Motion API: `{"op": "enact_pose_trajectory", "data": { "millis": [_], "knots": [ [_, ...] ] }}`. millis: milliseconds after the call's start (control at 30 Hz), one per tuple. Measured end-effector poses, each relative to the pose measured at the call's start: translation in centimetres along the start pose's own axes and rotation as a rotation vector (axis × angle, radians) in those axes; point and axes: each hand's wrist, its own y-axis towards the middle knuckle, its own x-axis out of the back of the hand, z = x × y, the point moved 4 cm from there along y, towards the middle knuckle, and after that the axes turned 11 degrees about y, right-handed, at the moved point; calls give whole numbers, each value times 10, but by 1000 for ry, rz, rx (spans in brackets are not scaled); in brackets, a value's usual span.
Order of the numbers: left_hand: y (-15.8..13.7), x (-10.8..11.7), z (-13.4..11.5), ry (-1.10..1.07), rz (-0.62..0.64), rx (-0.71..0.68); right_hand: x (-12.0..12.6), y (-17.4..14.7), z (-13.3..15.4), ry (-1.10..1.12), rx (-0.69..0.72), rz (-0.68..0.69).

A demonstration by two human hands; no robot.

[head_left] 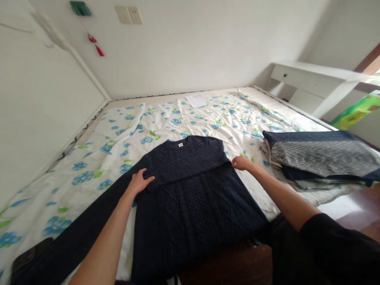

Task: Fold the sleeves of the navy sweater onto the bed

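At the far left, the floral sheet (175, 111) runs up to the bed's edge along the white wall, and a dark phone (28, 257) lies low in the corner, against the outstretched sleeve (89, 213) of a navy cable-knit sweater (196, 202). The left hand (139, 182) rests with thumb and forefinger spread apart at the cuff end of the other sleeve (190, 164), which is folded across the chest. The sweater lies front up on the bed, collar towards the back, its bottom reaching the near edge. A broad stretch of sheet separates the collar from a paper (196, 101) near the back edge. The right hand (242, 162) pinches the sweater's right side edge. Farther right, beyond a strip of sheet, folded clothes (317, 158) are stacked by the bed's right edge, before a white desk (308, 79).
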Motion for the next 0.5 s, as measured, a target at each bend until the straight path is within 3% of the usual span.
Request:
{"op": "enact_pose_trajectory", "data": {
  "millis": [100, 233, 367, 500],
  "knots": [
    [-9, 8, -19, 185, 21, -190, 2, -4, 1, -28, 14, -224],
    [-29, -3, -45, 249, 303, -449, -19, -6, 14, 36, 225, -305],
    [-39, -5, -54, 300, 267, -464, -32, -2, 15, 54, 169, -297],
    [-39, 2, -52, 304, 193, -467, -24, 2, 8, 13, 106, -314]
  ]
}}
